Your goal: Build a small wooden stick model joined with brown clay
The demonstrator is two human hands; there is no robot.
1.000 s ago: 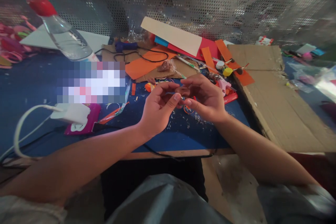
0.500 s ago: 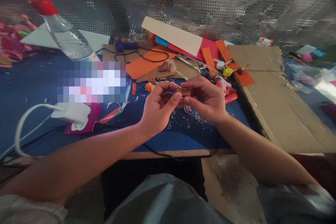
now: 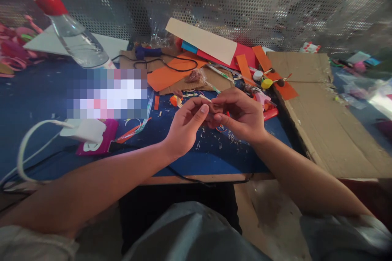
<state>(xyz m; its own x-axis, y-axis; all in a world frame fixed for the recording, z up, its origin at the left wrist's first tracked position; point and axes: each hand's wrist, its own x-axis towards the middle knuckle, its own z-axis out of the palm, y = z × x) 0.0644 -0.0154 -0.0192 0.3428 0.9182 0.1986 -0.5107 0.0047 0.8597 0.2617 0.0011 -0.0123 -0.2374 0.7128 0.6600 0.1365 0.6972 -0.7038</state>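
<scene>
Both hands pinched on one thin stick, above the blue table (image 3: 45, 102).

Left hand (image 3: 183, 128) and right hand (image 3: 240, 116) fingertip to fingertip, gripping thin stick (image 3: 204, 98); long axis up-left, away from the right-hand pinch.

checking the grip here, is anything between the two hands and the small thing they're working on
Nothing visible. The left hand and right hand meet fingertip to fingertip over the blue table, pinching a small piece too tiny to identify. The paper scraps lie below.
</scene>
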